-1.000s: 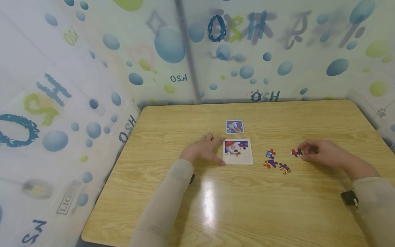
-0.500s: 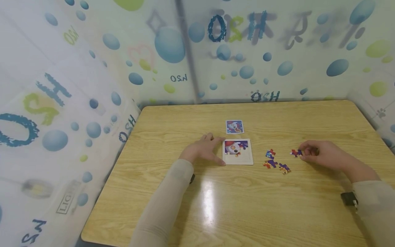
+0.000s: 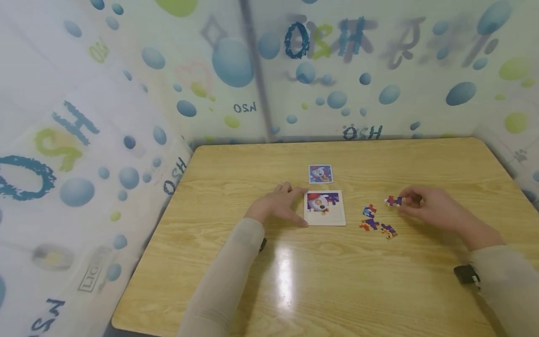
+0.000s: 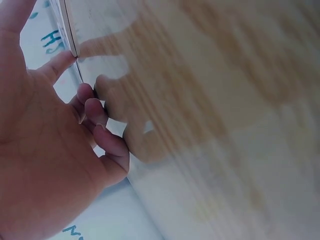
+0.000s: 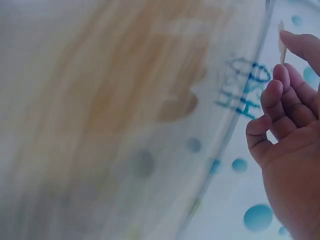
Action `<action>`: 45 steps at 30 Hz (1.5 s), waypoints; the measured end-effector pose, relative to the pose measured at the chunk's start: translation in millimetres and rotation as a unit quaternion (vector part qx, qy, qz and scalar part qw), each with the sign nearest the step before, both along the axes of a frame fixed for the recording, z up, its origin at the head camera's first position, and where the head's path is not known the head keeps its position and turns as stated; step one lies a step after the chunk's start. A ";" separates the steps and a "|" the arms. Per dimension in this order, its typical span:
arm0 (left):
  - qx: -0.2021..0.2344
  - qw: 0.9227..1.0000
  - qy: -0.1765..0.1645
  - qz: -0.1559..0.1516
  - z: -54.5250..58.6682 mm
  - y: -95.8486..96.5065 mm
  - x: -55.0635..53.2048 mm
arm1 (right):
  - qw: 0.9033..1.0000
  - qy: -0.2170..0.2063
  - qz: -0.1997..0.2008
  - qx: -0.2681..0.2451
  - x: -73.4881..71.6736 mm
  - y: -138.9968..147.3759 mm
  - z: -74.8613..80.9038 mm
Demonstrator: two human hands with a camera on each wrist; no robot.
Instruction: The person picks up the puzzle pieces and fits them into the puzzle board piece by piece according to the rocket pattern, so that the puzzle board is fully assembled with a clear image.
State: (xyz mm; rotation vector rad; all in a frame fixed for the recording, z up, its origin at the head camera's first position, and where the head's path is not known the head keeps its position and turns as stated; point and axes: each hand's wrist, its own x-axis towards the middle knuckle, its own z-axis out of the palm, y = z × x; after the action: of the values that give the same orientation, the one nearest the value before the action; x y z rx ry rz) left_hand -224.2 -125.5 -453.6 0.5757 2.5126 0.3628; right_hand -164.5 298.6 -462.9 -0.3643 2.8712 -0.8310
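Observation:
A square puzzle board (image 3: 334, 217), its picture partly filled at the top, lies on the table. My left hand (image 3: 275, 206) rests at its left side, index finger at the far corner and thumb at the near corner. In the left wrist view the board's thin edge (image 4: 68, 27) meets a straight fingertip, while other fingers bend against the table. My right hand (image 3: 433, 208) pinches a red and purple puzzle piece (image 3: 393, 201) between thumb and fingertips. In the right wrist view that piece (image 5: 282, 42) is edge-on, off the table. Several loose puzzle pieces (image 3: 370, 224) lie between board and right hand.
A small picture card (image 3: 321, 173) showing a similar image lies just behind the board. The wooden table (image 3: 358, 281) ends at a wall (image 3: 328, 117) patterned with bubbles and letters, with another wall at the left.
My right hand has lifted the puzzle piece off the table and moved it a little left and away from me. The left hand stays at the board.

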 end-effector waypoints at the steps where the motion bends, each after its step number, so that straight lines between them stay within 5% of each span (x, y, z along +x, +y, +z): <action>1: -0.001 1.000 0.002 -0.002 -0.4 0.2 -0.1 | 1.000 0.005 0.005 -0.001 -0.4 -4.2 1.2; 18: -0.003 1.000 0.008 0.001 -2.1 0.0 -0.3 | 0.996 -0.017 0.085 0.003 -11.3 -82.2 3.0; 25: -0.003 1.000 0.009 -0.002 -1.5 0.0 1.0 | 0.994 0.009 0.107 0.012 -19.6 -103.0 1.8; 45: 0.003 1.000 0.008 -0.006 -1.4 0.2 -1.0 | 0.990 0.013 0.135 0.028 -33.5 -130.3 -4.1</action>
State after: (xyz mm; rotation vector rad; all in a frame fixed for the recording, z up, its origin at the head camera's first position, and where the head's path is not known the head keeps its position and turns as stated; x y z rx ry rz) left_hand -225.2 -125.3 -455.0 0.5972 2.5230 0.3633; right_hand -198.0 168.3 -467.0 -0.7405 2.7749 -0.7013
